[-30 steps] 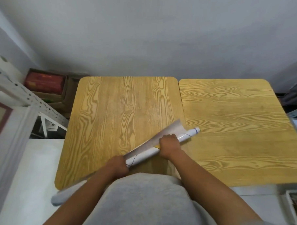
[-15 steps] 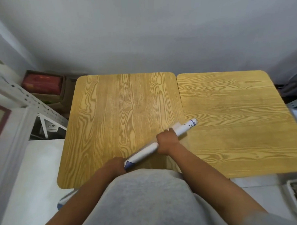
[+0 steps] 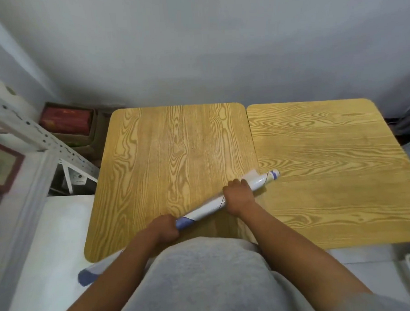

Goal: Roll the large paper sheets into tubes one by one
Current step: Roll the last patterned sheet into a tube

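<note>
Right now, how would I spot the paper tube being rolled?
Find the two wooden tabletops pushed together. Near their front edge, crossing the seam, a white paper tube lies diagonally, the left hand and right hand wrapped around it. It is the only glossy white roll with blue markings at its ends.

The desk (image 3: 175, 145) is bare beyond the paper tube (image 3: 208, 208); a white metal rack (image 3: 41, 139) stands at the left.
</note>
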